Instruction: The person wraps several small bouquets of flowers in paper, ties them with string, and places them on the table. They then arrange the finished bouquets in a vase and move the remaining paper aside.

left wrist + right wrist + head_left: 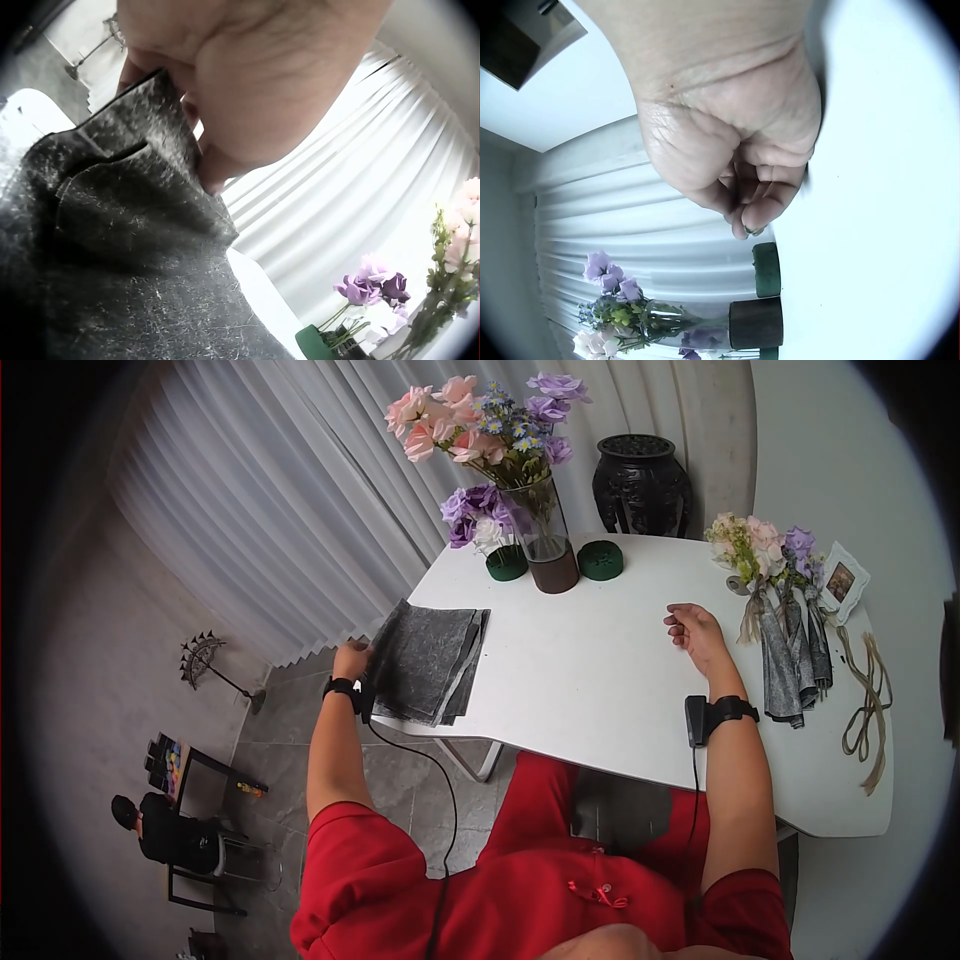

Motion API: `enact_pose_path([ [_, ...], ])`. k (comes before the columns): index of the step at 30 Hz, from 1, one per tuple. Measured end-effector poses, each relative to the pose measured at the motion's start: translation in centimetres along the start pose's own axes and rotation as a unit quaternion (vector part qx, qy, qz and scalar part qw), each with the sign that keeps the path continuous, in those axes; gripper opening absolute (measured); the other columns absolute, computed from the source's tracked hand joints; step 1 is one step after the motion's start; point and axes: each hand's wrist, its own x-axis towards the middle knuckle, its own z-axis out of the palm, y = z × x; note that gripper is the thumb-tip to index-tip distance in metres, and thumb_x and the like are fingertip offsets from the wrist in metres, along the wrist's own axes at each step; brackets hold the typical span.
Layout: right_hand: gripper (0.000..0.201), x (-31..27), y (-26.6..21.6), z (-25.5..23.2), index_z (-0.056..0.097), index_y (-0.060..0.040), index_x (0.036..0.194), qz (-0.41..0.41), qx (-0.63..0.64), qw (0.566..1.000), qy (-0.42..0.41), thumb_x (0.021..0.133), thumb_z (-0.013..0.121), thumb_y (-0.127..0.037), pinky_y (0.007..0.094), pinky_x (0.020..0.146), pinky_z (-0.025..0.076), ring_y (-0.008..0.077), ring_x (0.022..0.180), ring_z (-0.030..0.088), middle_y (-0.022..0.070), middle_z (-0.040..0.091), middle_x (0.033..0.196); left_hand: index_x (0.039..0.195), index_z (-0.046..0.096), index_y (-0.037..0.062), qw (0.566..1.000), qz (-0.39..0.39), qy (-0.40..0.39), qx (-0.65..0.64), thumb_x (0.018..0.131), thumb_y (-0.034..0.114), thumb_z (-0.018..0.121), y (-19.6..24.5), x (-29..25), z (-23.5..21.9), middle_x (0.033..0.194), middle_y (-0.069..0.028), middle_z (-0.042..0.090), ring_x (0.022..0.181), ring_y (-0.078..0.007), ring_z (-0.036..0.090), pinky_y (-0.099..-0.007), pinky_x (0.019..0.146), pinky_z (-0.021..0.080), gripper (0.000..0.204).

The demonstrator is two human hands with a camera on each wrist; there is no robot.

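Note:
A stack of dark grey, mottled wrapping sheets (425, 660) lies at the left end of the white table (585, 665). My left hand (351, 659) pinches the left edge of a top sheet between thumb and fingers. In the left wrist view that sheet (150, 262) has a lifted, folded corner, and the fingers behind it are partly hidden. Toward the right of the table, my right hand (698, 634) rests on its side with the fingers loosely curled. Nothing shows within its fingers in the right wrist view.
A glass vase (545, 525) of pink, blue and purple flowers stands at the back, near green foam discs (601, 560). Small grey-wrapped bouquets (790, 650), a white picture frame (845, 582) and twine (868, 710) lie at right. A black stool (642, 485) stands behind.

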Motion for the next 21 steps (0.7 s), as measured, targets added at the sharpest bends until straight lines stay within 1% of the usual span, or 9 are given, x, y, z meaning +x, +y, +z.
enact_pose_path([
  [2, 0.020, 0.0, 0.0, 0.0, 0.055, 0.0000, 0.106, 0.001, -0.002, 1.000, 0.001, 0.093, 0.048, -0.013, 0.0216, 0.059, 0.045, 0.0096, 0.067, 0.052, 0.0070, 0.061, 0.087, 0.107, 0.064, 0.0020, 0.982, 0.090, 0.013, 0.165, 0.070, 0.020, 0.076, -1.5, 1.2, 0.6, 0.098, -0.0180, 0.067, 0.092, -0.0308, 0.065, -0.0375, 0.081, 0.050, 0.043],
  [5, 0.020, 0.0, -0.1, 0.1, 0.055, 0.0000, 0.106, 0.002, -0.007, 1.000, -0.002, 0.093, 0.047, -0.013, 0.0216, 0.059, 0.045, 0.0095, 0.068, 0.052, 0.0068, 0.060, 0.087, 0.109, 0.063, 0.0026, 0.969, 0.155, 0.074, 0.179, 0.069, 0.023, 0.077, -0.5, -0.7, 0.5, 0.100, -0.0174, 0.066, 0.096, -0.0304, 0.064, -0.0378, 0.084, 0.049, 0.048],
  [6, 0.021, 0.0, -0.1, 0.1, 0.055, -0.0001, 0.107, 0.001, -0.011, 1.000, -0.004, 0.093, 0.047, -0.014, 0.0215, 0.060, 0.045, 0.0096, 0.068, 0.052, 0.0068, 0.060, 0.087, 0.109, 0.063, 0.0026, 0.969, 0.154, 0.073, 0.179, 0.069, 0.023, 0.077, 0.3, -1.4, 0.2, 0.100, -0.0174, 0.066, 0.096, -0.0304, 0.064, -0.0378, 0.084, 0.049, 0.048],
  [8, 0.021, 0.1, -0.1, 0.0, 0.055, -0.0001, 0.107, 0.003, -0.013, 1.000, -0.005, 0.093, 0.047, -0.014, 0.0215, 0.060, 0.045, 0.0096, 0.068, 0.052, 0.0068, 0.060, 0.088, 0.111, 0.061, 0.0045, 0.982, 0.052, -0.010, 0.180, 0.067, 0.023, 0.079, 2.0, -2.4, -0.4, 0.102, -0.0172, 0.066, 0.099, -0.0299, 0.062, -0.0381, 0.086, 0.048, 0.051],
  [12, 0.021, 0.2, -0.2, 0.0, 0.055, 0.0000, 0.107, 0.004, -0.013, 1.000, -0.008, 0.093, 0.048, -0.014, 0.0216, 0.060, 0.045, 0.0096, 0.068, 0.052, 0.0069, 0.060, 0.088, 0.108, 0.062, 0.0063, 0.963, 0.058, 0.001, 0.263, 0.070, 0.022, 0.075, 0.9, -1.2, 0.0, 0.103, -0.0182, 0.065, 0.100, -0.0320, 0.062, -0.0393, 0.086, 0.048, 0.043],
  [14, 0.021, 0.2, -0.2, 0.0, 0.055, -0.0001, 0.107, 0.006, -0.012, 1.000, -0.007, 0.093, 0.048, -0.014, 0.0216, 0.060, 0.045, 0.0096, 0.068, 0.052, 0.0069, 0.060, 0.088, 0.104, 0.063, 0.0070, 0.953, 0.099, 0.042, 0.283, 0.077, 0.021, 0.069, 0.9, -0.9, 0.0, 0.102, -0.0195, 0.065, 0.095, -0.0353, 0.062, -0.0423, 0.080, 0.050, 0.031],
  [18, 0.021, 0.1, -0.3, 0.0, 0.056, -0.0001, 0.107, 0.006, -0.008, 1.000, -0.007, 0.093, 0.049, -0.014, 0.0215, 0.060, 0.045, 0.0097, 0.068, 0.053, 0.0071, 0.061, 0.088, 0.100, 0.063, 0.0058, 0.928, 0.173, 0.086, 0.319, 0.082, 0.018, 0.062, 7.9, -4.4, -1.8, 0.098, -0.0202, 0.065, 0.089, -0.0394, 0.062, -0.0460, 0.073, 0.049, 0.022],
  [20, 0.021, 0.3, -0.1, 0.0, 0.056, -0.0001, 0.107, 0.006, -0.003, 1.000, -0.002, 0.093, 0.049, -0.014, 0.0215, 0.060, 0.045, 0.0097, 0.068, 0.053, 0.0070, 0.061, 0.088, 0.099, 0.062, 0.0045, 0.922, 0.257, 0.106, 0.269, 0.084, 0.017, 0.059, 12.2, -6.8, -3.0, 0.093, -0.0207, 0.064, 0.085, -0.0425, 0.060, -0.0485, 0.069, 0.048, 0.019],
  [21, 0.021, 0.3, 0.0, -0.1, 0.056, -0.0001, 0.107, 0.006, 0.000, 1.000, 0.002, 0.092, 0.050, -0.014, 0.0215, 0.059, 0.045, 0.0098, 0.069, 0.053, 0.0070, 0.061, 0.089, 0.099, 0.062, 0.0045, 0.922, 0.260, 0.101, 0.268, 0.084, 0.017, 0.059, 14.4, -8.2, -3.5, 0.093, -0.0207, 0.064, 0.085, -0.0425, 0.060, -0.0485, 0.069, 0.048, 0.019],
])
